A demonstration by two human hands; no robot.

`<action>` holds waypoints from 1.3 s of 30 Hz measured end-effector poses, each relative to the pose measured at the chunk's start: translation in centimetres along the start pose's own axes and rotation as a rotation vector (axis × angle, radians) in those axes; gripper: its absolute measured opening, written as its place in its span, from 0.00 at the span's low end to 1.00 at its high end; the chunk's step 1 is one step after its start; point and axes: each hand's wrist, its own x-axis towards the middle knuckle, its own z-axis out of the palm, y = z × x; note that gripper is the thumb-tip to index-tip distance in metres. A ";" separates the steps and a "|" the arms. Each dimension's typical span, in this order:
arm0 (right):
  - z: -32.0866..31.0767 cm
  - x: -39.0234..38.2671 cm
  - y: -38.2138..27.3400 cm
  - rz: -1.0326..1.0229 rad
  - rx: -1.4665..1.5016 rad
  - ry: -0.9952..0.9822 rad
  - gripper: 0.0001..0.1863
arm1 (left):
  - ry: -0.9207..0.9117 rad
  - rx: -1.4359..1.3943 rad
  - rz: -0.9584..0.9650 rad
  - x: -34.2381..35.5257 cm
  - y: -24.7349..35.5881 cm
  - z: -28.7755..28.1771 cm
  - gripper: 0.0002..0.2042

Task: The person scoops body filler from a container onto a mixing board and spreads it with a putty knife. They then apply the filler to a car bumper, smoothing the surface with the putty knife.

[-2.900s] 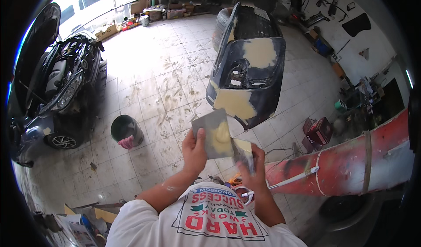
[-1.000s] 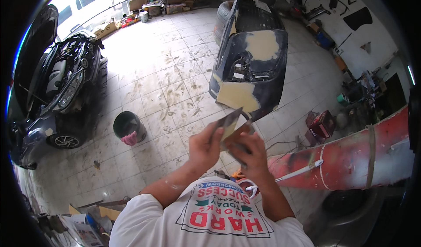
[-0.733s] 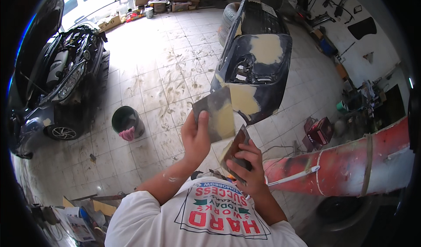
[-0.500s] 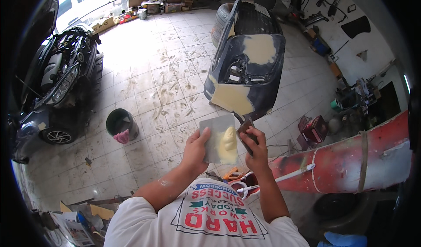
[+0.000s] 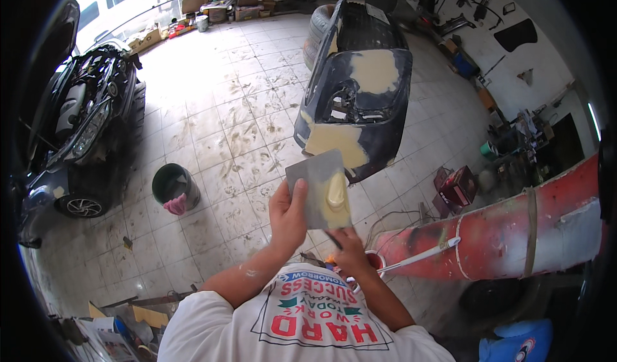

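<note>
My left hand point(image 5: 287, 220) grips a grey rectangular board point(image 5: 307, 169) by its left side, thumb on top. A lump of pale yellow putty point(image 5: 336, 192) lies on the board's right half, with a thin smear around it. My right hand point(image 5: 355, 253) is closed on a dark putty spreader point(image 5: 333, 238), just below the board's lower right corner. Part of the spreader is hidden behind the board. Beyond the board stands a dark car body panel point(image 5: 385, 134) with beige filler patches.
A dark bucket point(image 5: 183, 182) with a pink cloth point(image 5: 175, 204) over its rim stands on the tiled floor. At left is a car point(image 5: 83, 114) with its hood raised. A red and white curved part point(image 5: 488, 233) lies at right. A tyre point(image 5: 318, 31) stands behind the panel.
My right hand has moved down and left with the spreader, from beside the board to below its lower edge. The board has tilted and shifted slightly up.
</note>
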 end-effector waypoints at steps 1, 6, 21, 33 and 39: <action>-1.2 0.2 0.1 -0.014 -0.006 0.147 0.37 | -0.014 0.087 0.044 0.2 0.2 -0.1 0.14; -6.3 0.5 -1.1 -0.371 -0.165 0.395 0.33 | -0.314 0.713 0.331 -1.7 -0.2 0.3 0.09; -3.2 -1.5 -3.5 -0.710 0.162 0.396 0.43 | 0.081 -0.154 -0.308 1.8 0.1 -0.3 0.14; -5.2 -0.1 -0.7 -0.401 -0.410 0.360 0.38 | -0.114 0.379 0.078 -0.7 -1.2 -2.0 0.11; -2.6 -0.7 -2.9 -0.538 -0.283 0.175 0.33 | -0.028 0.567 0.355 0.6 1.4 -1.7 0.08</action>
